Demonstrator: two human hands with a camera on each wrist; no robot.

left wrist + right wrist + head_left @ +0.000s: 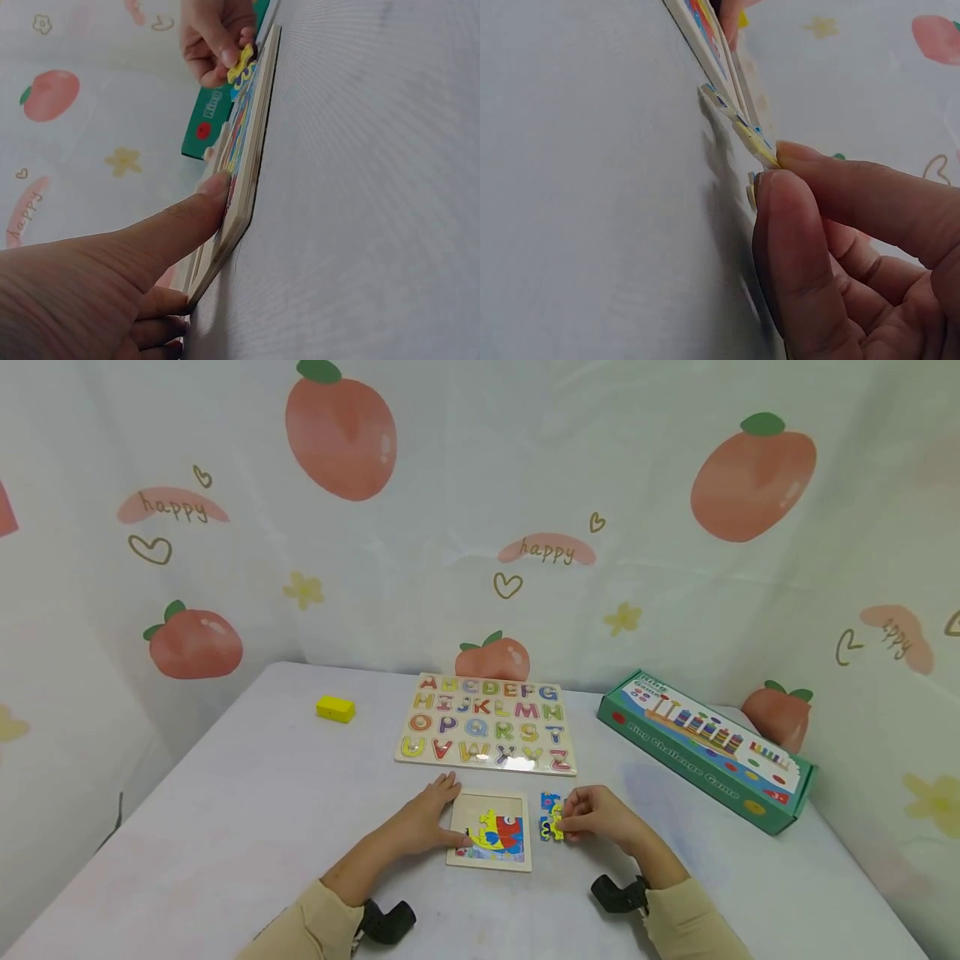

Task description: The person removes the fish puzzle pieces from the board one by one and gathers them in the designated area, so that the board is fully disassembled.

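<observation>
A small wooden tray puzzle point(459, 831) lies before me, partly filled with a yellow, red and blue picture. My left hand point(423, 818) is at its left side, the straight thumb resting on its face and the other fingers spread by the rim. Just right of the tray, my right hand point(600, 817) pinches a yellow and blue jigsaw piece point(241, 69) between thumb and index finger. In the right wrist view this piece point(754, 141) is tilted above its shadow. A blue puzzle piece point(550, 800) shows beside the right fingertips, partly hidden by the yellow one.
Behind the tray lies a wooden alphabet board point(487, 724) with colored letters. A green Ring Challenge Game box point(705, 747) sits at the right, angled. At the back left is a yellow block point(335, 709). A printed curtain point(450, 527) hangs behind the white table point(225, 810).
</observation>
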